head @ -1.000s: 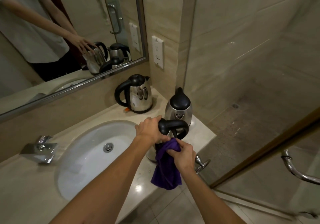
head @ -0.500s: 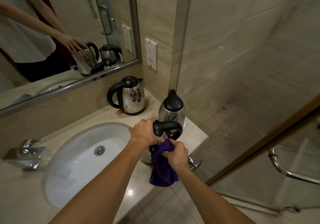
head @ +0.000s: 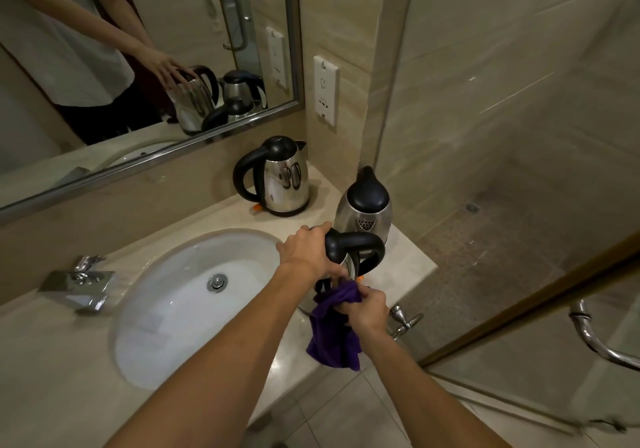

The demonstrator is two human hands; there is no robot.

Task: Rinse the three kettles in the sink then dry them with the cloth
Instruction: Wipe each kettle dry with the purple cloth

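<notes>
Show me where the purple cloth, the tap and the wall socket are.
purple cloth (head: 331, 342), head view, on its hanging lower fold.
tap (head: 79, 286), head view, on its flat chrome body.
wall socket (head: 325, 90), head view, middle of its white plate.

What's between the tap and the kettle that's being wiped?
The white sink basin, with its metal drain plug, fills the stretch between the tap and the kettle. The head view shows it.
</notes>
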